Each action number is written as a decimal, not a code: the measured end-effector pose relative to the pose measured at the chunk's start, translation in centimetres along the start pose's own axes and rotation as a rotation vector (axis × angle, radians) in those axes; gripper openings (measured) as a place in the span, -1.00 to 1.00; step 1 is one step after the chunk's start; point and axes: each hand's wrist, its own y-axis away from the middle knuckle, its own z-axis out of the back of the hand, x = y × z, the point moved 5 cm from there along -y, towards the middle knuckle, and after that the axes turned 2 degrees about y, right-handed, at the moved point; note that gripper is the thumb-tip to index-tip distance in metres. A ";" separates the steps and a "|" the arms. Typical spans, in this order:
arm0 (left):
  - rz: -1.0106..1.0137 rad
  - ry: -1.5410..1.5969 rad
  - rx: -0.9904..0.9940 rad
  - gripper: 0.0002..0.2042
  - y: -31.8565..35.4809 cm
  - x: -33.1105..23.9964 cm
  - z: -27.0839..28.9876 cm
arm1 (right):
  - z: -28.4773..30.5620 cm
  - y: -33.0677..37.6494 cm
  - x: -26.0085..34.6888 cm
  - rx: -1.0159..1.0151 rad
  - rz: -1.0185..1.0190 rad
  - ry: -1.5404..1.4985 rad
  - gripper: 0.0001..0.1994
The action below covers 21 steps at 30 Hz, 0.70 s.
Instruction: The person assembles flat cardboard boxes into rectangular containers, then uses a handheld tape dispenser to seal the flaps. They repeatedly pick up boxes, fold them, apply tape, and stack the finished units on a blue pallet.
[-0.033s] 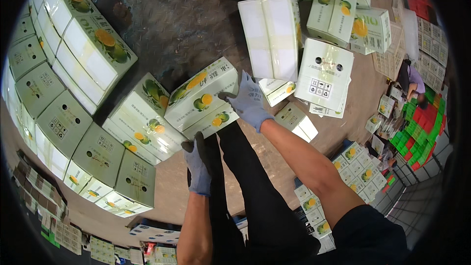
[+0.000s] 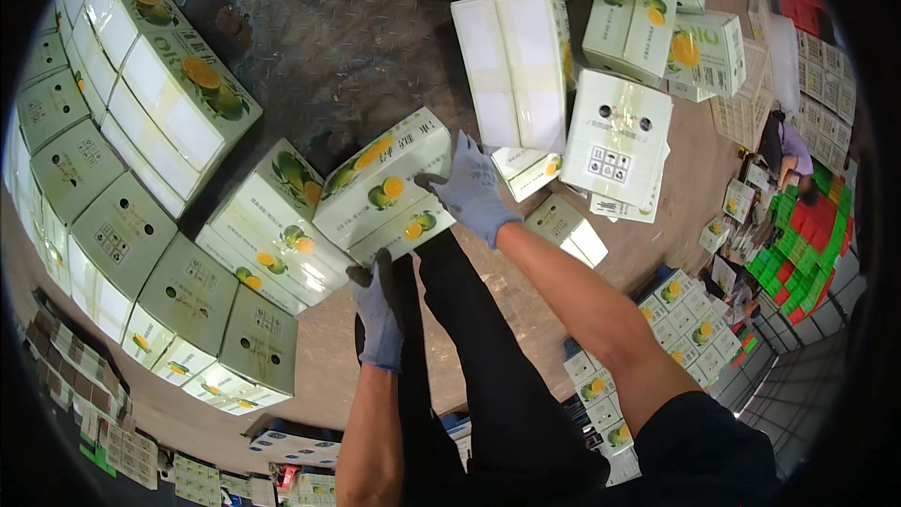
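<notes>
A white-and-green carton [image 2: 383, 190] printed with oranges and green fruit sits tilted in front of my legs, its lower edge toward me. My gloved right hand [image 2: 474, 190] lies against its right end, thumb over the near face and fingers stretched along the end. At the lower left corner, my gloved left hand [image 2: 378, 314] has its dark fingertips against the carton's near edge. The undersides of the fingers are hidden. Close on the left stands another fruit-printed carton [image 2: 277, 235], touching or nearly touching the first.
Stacked cartons [image 2: 141, 253] form a curved wall on the left. More cartons [image 2: 511, 75] stand and lean at the far right, with a small one [image 2: 568, 228] on the brown floor. Further right, a person [image 2: 793, 155] is near green and red crates [image 2: 817, 244].
The view has shifted very slightly. Both hands stay at the same places on the carton, with no other visible change.
</notes>
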 end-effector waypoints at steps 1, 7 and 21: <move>-0.038 -0.182 0.007 -0.68 1.1 -0.8 -0.5 | 1.3 0.5 0.8 -0.005 0.026 0.061 -0.05; -0.494 -0.679 0.056 -0.50 3.9 -7.1 -10.1 | 18.9 -6.4 -2.9 -0.421 0.044 0.346 -0.02; -1.034 -1.412 0.079 -0.16 -15.8 -16.5 -27.5 | 11.3 -5.7 -0.9 -0.351 0.390 0.216 -0.37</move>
